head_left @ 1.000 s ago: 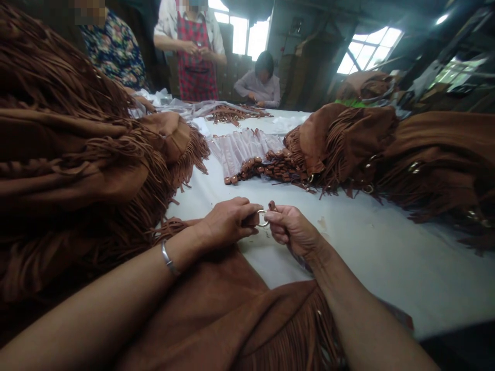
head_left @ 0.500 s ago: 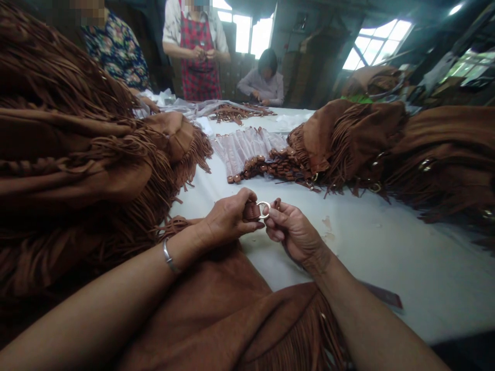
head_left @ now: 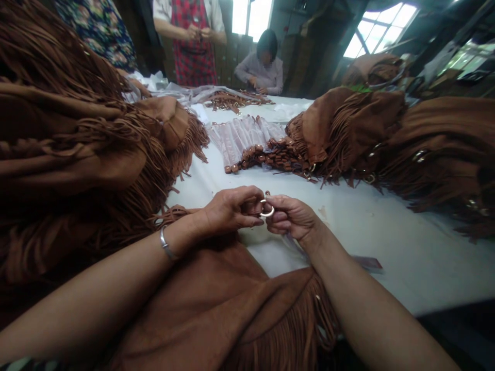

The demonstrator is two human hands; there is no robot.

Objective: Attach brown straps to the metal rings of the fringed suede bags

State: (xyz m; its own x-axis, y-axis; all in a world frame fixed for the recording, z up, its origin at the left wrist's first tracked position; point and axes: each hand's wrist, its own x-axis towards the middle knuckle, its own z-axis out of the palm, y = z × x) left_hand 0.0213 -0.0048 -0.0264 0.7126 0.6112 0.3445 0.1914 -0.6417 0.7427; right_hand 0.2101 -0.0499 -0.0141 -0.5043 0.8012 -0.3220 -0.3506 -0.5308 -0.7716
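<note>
A gold metal ring point(head_left: 267, 215) sits between my two hands, above a brown fringed suede bag point(head_left: 209, 293). My left hand point(head_left: 231, 208) is closed at the ring's left side, its thumb and fingers pinching the brown leather tab that carries it. From the right, my right hand point(head_left: 292, 214) pinches a thin brown strap end point(head_left: 267, 193) at the ring, fingers curled. Clear plastic wrap point(head_left: 296, 245) hangs below that hand. Whether the strap passes through the ring is hidden by my fingers.
Fringed brown suede bags are heaped at left point(head_left: 96, 170) and right point(head_left: 348, 129). Plastic-wrapped straps point(head_left: 247, 136) lie across the white table point(head_left: 417, 247). A wrapped strip point(head_left: 369, 264) lies by my right forearm. Co-workers, one in a checked apron point(head_left: 191, 46), are beyond the table.
My right hand has turned and moved closer to my left, and its fingers now overlap the ring more. The ring has tilted. The view has dipped slightly, so the background sits higher.
</note>
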